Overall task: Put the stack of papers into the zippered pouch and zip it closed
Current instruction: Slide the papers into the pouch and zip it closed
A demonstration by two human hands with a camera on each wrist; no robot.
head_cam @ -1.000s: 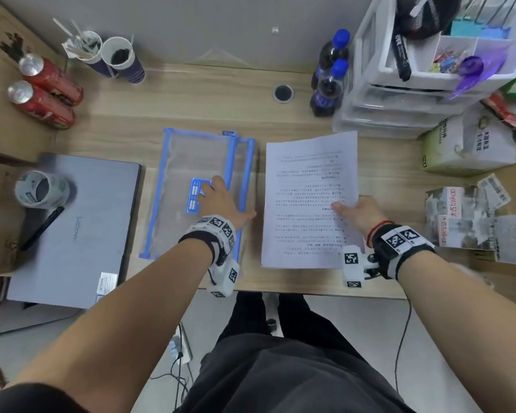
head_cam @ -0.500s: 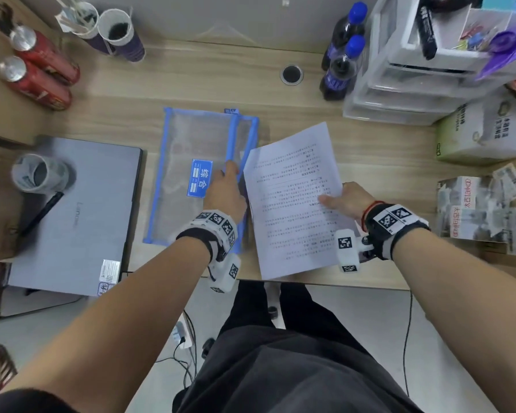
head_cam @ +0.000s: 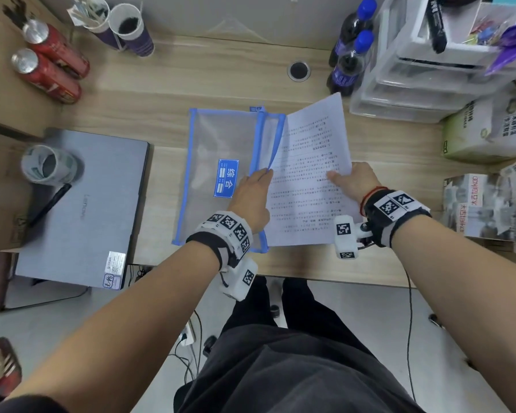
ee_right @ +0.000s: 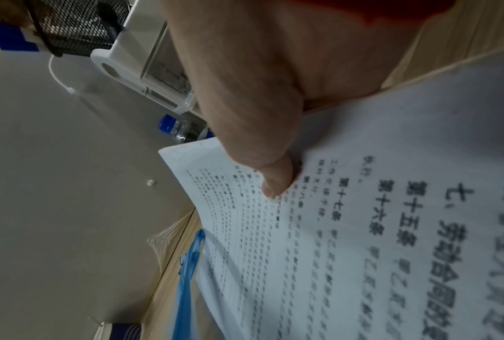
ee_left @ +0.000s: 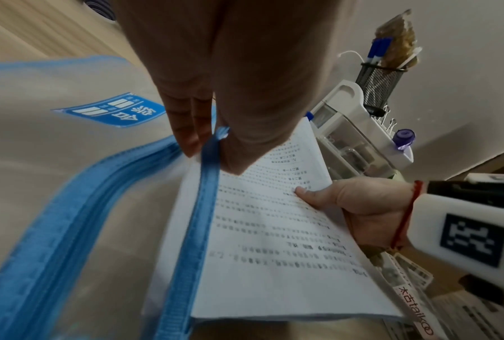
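A clear mesh pouch (head_cam: pixel 215 150) with blue trim and a blue label lies flat in the middle of the desk. My left hand (head_cam: pixel 264 174) pinches the pouch's right-hand blue zipper edge (ee_left: pixel 204 184) and holds it up. My right hand (head_cam: pixel 340 177) grips the stack of printed papers (head_cam: pixel 307 174) at its right edge, thumb (ee_right: pixel 273 179) on top and fingers hidden underneath. The papers (ee_left: pixel 273 230) tilt to the left. Their left edge lies under the raised zipper edge, in the pouch's mouth. The zipper is open along this side.
A closed grey laptop (head_cam: pixel 81 204) with a cup (head_cam: pixel 46 165) and pen (head_cam: pixel 49 204) sits left of the pouch. Red cans (head_cam: pixel 48 70) and paper cups (head_cam: pixel 131 28) stand at back left. Bottles (head_cam: pixel 352 55), a drawer unit (head_cam: pixel 429 70) and boxes (head_cam: pixel 483 210) crowd the right.
My right hand has carried the papers left and turned them until their left edge reached the pouch's mouth. My left hand moved from the pouch's face to its zipper edge and lifted it.
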